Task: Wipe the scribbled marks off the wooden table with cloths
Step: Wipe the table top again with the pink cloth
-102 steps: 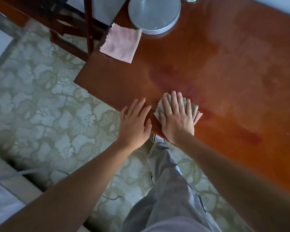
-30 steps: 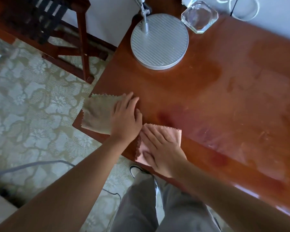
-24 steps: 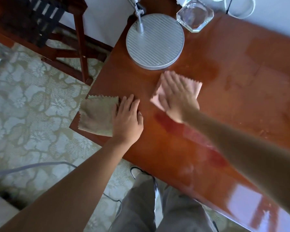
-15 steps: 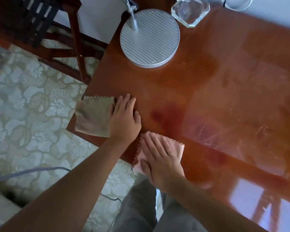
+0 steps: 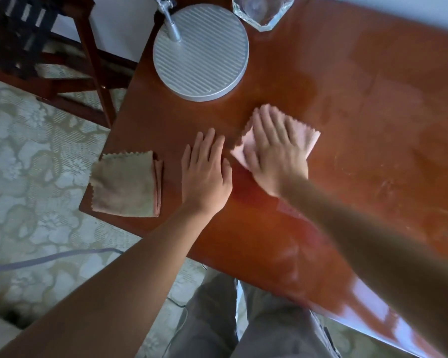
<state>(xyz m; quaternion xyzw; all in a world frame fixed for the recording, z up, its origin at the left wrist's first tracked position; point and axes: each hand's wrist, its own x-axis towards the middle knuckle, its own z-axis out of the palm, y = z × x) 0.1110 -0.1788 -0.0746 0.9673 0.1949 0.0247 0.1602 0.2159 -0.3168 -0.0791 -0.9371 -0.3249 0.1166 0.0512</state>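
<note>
Pink cloth (image 5: pixel 305 136) has been swept from the near edge toward the lamp base (image 5: pixel 201 52) under the flat right hand (image 5: pixel 274 151); the left hand (image 5: pixel 204 174) is rested spread, so wiping is judged ongoing.

The table (image 5: pixel 347 104) is reddish-brown wood with a smooth, glossy varnish; it reflects light along the near edge and shows dull, streaky patches further in. The pink cloth (image 5: pixel 308 138) is thin, matt fabric with zigzag-cut edges. The folded tan cloth (image 5: pixel 124 184) is matt, slightly napped fabric, also zigzag-edged. The lamp base (image 5: pixel 202 55) is silver metal with a ribbed, satin surface. The glass dish (image 5: pixel 263 11) is clear and faceted. The carpet (image 5: pixel 31 156) is woven and matt.
</note>
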